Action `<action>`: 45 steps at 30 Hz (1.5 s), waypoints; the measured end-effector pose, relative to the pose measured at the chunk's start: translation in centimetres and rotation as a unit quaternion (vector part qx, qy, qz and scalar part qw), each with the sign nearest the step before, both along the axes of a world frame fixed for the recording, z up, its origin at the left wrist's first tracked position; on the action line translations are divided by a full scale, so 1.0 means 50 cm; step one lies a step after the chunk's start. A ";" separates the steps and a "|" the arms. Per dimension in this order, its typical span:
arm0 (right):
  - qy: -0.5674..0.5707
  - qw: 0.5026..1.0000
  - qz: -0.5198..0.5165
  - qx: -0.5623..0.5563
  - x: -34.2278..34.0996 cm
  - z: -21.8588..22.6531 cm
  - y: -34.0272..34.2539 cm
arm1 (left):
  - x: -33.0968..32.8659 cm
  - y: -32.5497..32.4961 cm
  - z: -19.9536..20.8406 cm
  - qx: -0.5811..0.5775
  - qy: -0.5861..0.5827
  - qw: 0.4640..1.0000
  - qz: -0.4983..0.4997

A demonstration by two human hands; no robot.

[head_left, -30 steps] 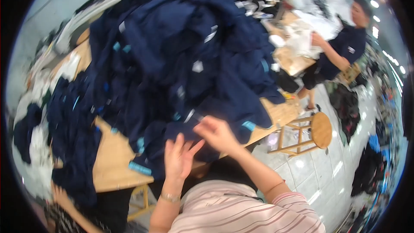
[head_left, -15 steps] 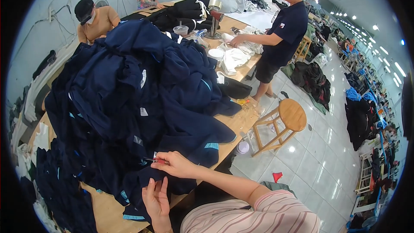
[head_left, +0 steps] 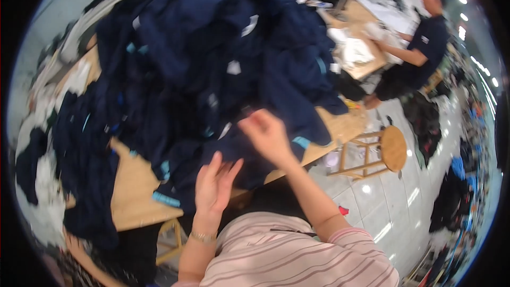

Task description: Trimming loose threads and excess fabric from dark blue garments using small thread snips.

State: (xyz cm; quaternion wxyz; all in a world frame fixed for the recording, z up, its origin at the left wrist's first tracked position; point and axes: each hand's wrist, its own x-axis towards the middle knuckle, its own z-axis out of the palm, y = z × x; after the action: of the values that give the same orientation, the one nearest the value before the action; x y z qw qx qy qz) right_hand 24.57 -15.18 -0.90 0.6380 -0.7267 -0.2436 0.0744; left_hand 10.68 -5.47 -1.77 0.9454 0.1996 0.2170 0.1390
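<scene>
A large heap of navy blue garments (head_left: 202, 37) with light-blue trim and white labels covers the table in front of me. My right hand (head_left: 264, 134) is closed in a pinch over the near part of the heap. From its fingertips pokes a small red-handled tool (head_left: 247, 110) with a thin metal tip, blurred by motion. Palm up, my left hand (head_left: 217, 183) hovers at the near edge of the navy cloth, its fingers apart and nothing in them. Whether its fingertips touch the cloth, I cannot tell.
The wooden table (head_left: 139, 194) shows bare at the near left. At right stands a wooden stool (head_left: 393, 149) on the tiled floor. A person in a dark shirt (head_left: 430, 42) handles white cloth (head_left: 353, 50) at the far right. Another person's forearm (head_left: 85, 255) reaches in at the lower left.
The view has swung down and left, so the heap and stool sit further right in it. My right hand has moved away from my left hand, still pinching the red-handled tool.
</scene>
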 end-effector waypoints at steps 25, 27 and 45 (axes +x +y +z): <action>-0.293 0.935 0.147 -0.133 -0.061 -0.033 -0.066 | -0.016 0.002 0.014 0.040 0.031 0.998 0.024; -0.304 0.932 0.146 -0.132 -0.060 -0.033 -0.065 | -0.015 0.000 0.019 0.045 0.030 0.998 0.019; -0.003 0.993 0.120 0.018 -0.058 -0.046 -0.065 | -0.016 0.000 0.024 0.031 0.006 0.999 0.024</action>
State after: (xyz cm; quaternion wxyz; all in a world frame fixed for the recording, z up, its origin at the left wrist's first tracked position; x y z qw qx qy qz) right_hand 21.66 -18.45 -3.22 0.6367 -0.6810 -0.3320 0.1439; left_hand 9.89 -5.47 -0.55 0.9338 0.2249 0.2228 0.1668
